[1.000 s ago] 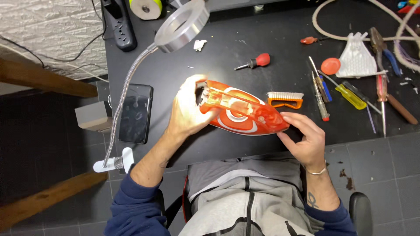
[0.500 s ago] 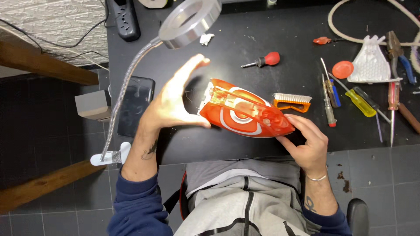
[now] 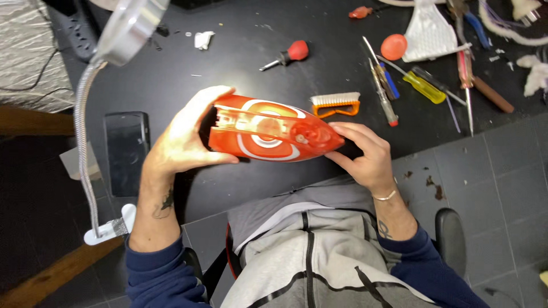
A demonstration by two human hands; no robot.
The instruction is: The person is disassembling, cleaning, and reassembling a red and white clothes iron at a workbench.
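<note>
Cradling a glossy orange-and-white plastic steam-iron housing [image 3: 268,130] above the near edge of the black worktop [image 3: 240,68], the left hand [image 3: 182,142] wraps its fingers around the blunt open rear end, thumb underneath; the right hand [image 3: 365,151] pinches the pointed nose, fingers narrow on top; this two-ended grip keeps the shell level and lifted, apparently so its side can be inspected under the round gooseneck lamp [image 3: 128,28]; an orange-handled white-bristle brush [image 3: 335,104] lies just behind it, a red-handled stubby screwdriver [image 3: 288,55] farther back; a dark phone [image 3: 127,151] rests by the left edge.
</note>
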